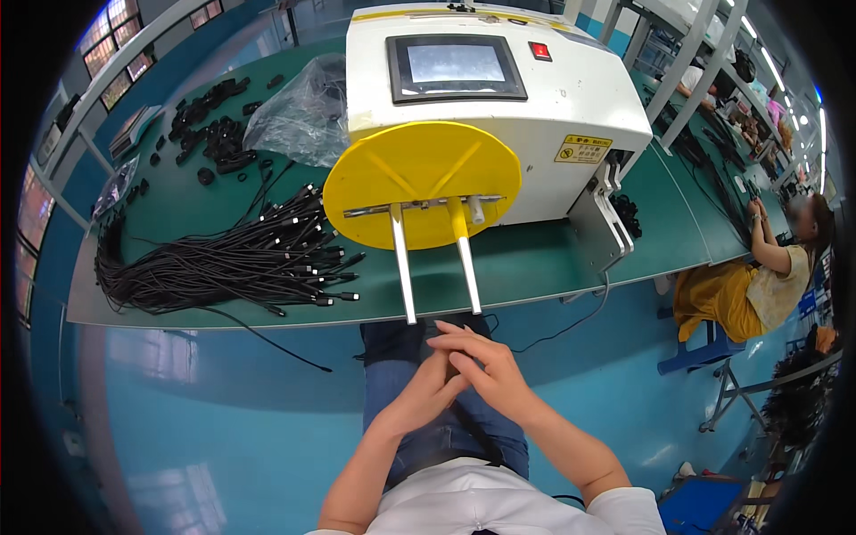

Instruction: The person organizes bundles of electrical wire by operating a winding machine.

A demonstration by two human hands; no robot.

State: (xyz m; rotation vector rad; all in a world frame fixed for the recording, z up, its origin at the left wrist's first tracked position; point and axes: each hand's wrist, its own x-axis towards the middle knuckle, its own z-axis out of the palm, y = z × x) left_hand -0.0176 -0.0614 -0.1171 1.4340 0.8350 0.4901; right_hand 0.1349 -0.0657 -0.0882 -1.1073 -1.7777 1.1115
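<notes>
My left hand (pixel 424 390) and my right hand (pixel 489 367) meet above my lap, just in front of the table edge. The right hand's fingers lie stretched over the left hand's fingers, which they partly cover. Nothing held shows in either hand; the small dark gap between the palms is too shaded to read. Closest beyond them are two pale rods (pixel 404 267) sticking out of a yellow disc (pixel 423 169). The disc sits on the front of a white machine (pixel 571 98) with a screen (pixel 456 64) and a red switch (pixel 539 51).
On the green table (pixel 374 290), a thick bundle of black cables (pixel 205 267) lies at left, one dangling over the edge. Black coiled pieces (pixel 223 143) and a clear plastic bag (pixel 303 111) are behind it. A co-worker (pixel 758 276) sits on a blue stool (pixel 700 352) at right.
</notes>
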